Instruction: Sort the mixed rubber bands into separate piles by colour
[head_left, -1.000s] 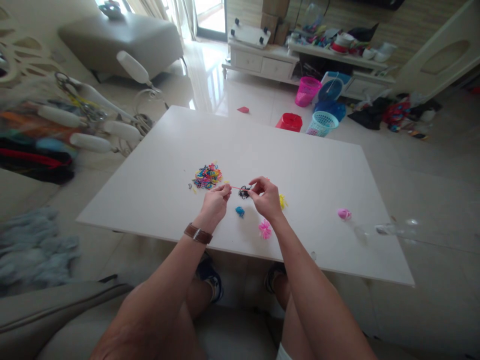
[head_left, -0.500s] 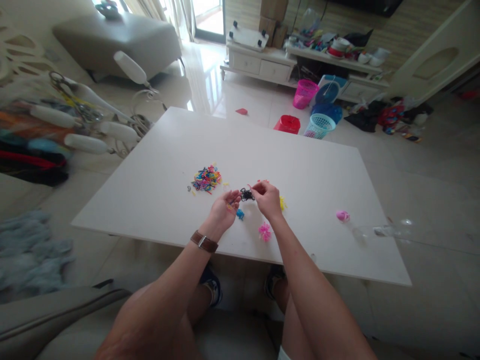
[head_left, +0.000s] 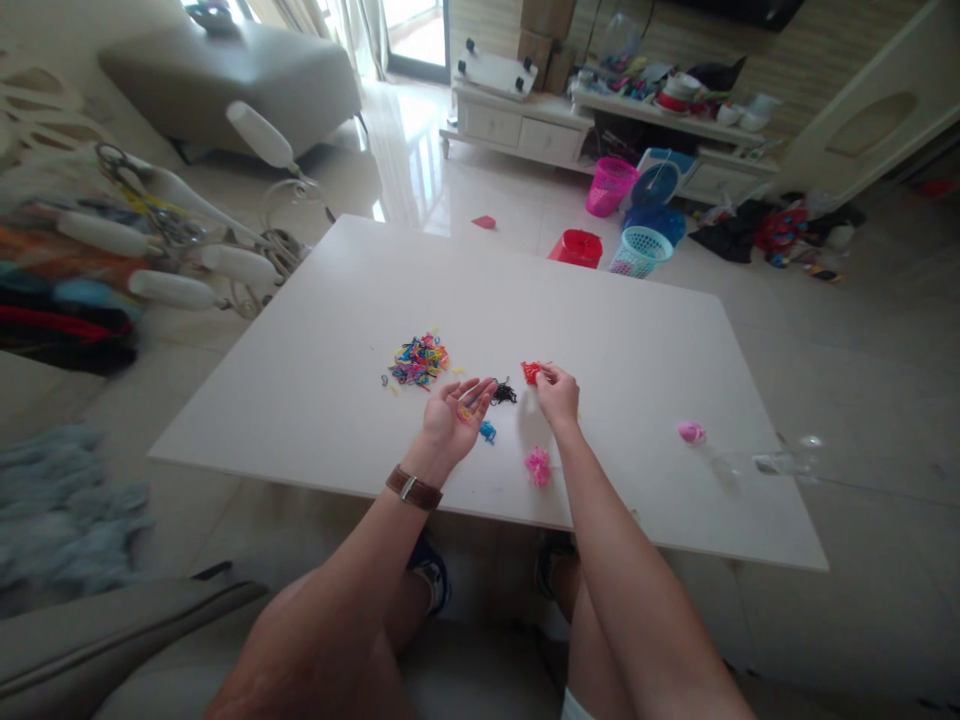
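My left hand (head_left: 448,428) lies palm up over the table, fingers stretched out, with a few small coloured rubber bands (head_left: 466,412) resting in the palm. My right hand (head_left: 559,396) is at the red pile of rubber bands (head_left: 530,373), thumb and fingers pinched together; a red band seems to be between the tips. Just past my left fingertips lies a black pile (head_left: 505,392). A mixed-colour pile (head_left: 418,361) is to the left. Nearer me are a blue pile (head_left: 487,431) and a pink pile (head_left: 538,467). My right hand mostly hides a yellow pile.
A pink-purple bundle (head_left: 691,432) sits on the right part of the white table (head_left: 300,350), near a clear, glassy object (head_left: 784,462). Beyond the far edge stand a red bin (head_left: 576,248) and a light-blue basket (head_left: 641,250). A lamp with white shades (head_left: 259,135) is at the left.
My right hand has moved right and away from the black pile to the red pile, with the red band it was pinching. My left hand stays palm up, slightly shifted right.
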